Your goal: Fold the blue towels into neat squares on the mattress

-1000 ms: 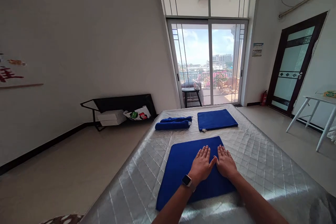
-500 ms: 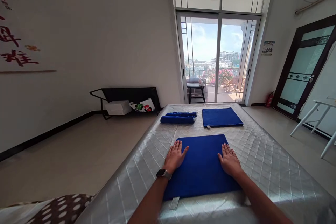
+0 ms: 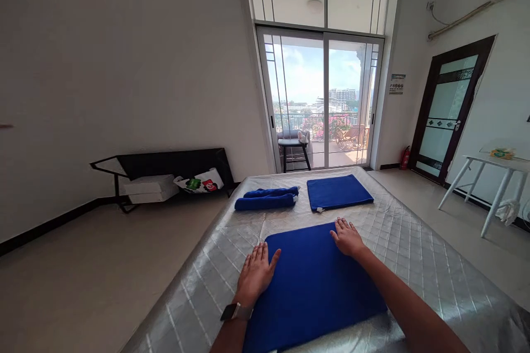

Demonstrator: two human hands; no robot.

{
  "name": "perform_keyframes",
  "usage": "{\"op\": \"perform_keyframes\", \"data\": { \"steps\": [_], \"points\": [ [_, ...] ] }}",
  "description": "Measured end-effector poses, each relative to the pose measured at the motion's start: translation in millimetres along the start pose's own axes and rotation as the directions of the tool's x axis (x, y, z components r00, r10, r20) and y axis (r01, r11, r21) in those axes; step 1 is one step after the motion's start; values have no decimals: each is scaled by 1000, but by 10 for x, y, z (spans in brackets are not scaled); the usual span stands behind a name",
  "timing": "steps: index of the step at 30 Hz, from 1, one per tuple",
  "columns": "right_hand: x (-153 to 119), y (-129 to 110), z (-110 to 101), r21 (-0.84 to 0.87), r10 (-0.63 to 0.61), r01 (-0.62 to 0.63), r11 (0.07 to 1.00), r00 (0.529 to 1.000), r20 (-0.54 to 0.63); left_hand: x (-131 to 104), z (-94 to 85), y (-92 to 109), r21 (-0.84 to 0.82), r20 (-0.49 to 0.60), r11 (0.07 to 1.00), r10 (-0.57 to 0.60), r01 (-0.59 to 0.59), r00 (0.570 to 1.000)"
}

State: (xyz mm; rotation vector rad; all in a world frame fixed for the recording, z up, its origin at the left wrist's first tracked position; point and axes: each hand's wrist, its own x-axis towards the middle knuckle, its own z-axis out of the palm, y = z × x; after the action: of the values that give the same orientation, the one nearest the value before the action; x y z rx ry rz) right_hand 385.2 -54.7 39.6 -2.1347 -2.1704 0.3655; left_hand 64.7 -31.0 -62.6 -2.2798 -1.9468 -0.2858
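A flat blue folded cloth (image 3: 310,287) lies in front of me on a silvery quilted mattress (image 3: 194,287). My left hand (image 3: 255,273) rests flat on its left edge, fingers stretched out and thumb spread. At the far right corner of the cloth lies my right hand (image 3: 348,237), also flat with fingers extended. Neither hand grips anything. Beyond, a second flat blue cloth (image 3: 339,192) lies at the right, a white tag at its near edge. To its left are rolled blue cloths (image 3: 267,199), side by side.
A black bench-like frame (image 3: 169,165) stands by the left wall, with a white box (image 3: 151,190) and a printed bag (image 3: 201,181). Sliding glass doors (image 3: 323,105) are behind the mattress. A white stool (image 3: 492,168) stands at right, near a dark-framed door (image 3: 453,110).
My right hand has slid forward along the cloth to its far corner. My left hand stays on the left edge. The view has turned rightward and tilted.
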Motion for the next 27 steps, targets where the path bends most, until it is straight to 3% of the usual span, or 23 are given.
{"op": "perform_keyframes", "data": {
  "steps": [6, 10, 12, 14, 17, 19, 23, 25, 27],
  "points": [
    [143, 146, 273, 62, 26, -21, 998, 997, -72, -27, 110, -182, -4, -50, 996, 94, -94, 994],
    [164, 135, 319, 63, 20, -14, 998, 995, -96, -44, 2, -47, -15, -43, 999, 42, -43, 998],
    [173, 118, 325, 67, 23, -16, 998, 995, -98, -56, -87, 130, -32, -6, 999, 43, -43, 999],
    [181, 106, 331, 77, 24, -16, 997, 994, -103, -67, -181, 376, -64, 45, 985, 160, -157, 986],
    [182, 101, 330, 94, 24, -14, 995, 994, -102, -32, -303, 847, -121, 114, 914, 401, -388, 909],
    [176, 103, 322, 90, 23, -15, 996, 996, -91, 60, -358, 1190, -141, 128, 877, 477, -460, 870],
    [166, 119, 308, 67, 4, 0, 998, 998, -70, 356, -371, 1767, -157, 86, 871, 482, -466, 872],
    [164, 123, 304, 59, -1, 4, 998, 998, -66, 474, -329, 1917, -161, 102, 897, 429, -411, 897],
    [157, 119, 292, 48, 4, -1, 999, 998, -57, 532, -276, 1934, -165, 117, 921, 373, -352, 921]
  ]
}}
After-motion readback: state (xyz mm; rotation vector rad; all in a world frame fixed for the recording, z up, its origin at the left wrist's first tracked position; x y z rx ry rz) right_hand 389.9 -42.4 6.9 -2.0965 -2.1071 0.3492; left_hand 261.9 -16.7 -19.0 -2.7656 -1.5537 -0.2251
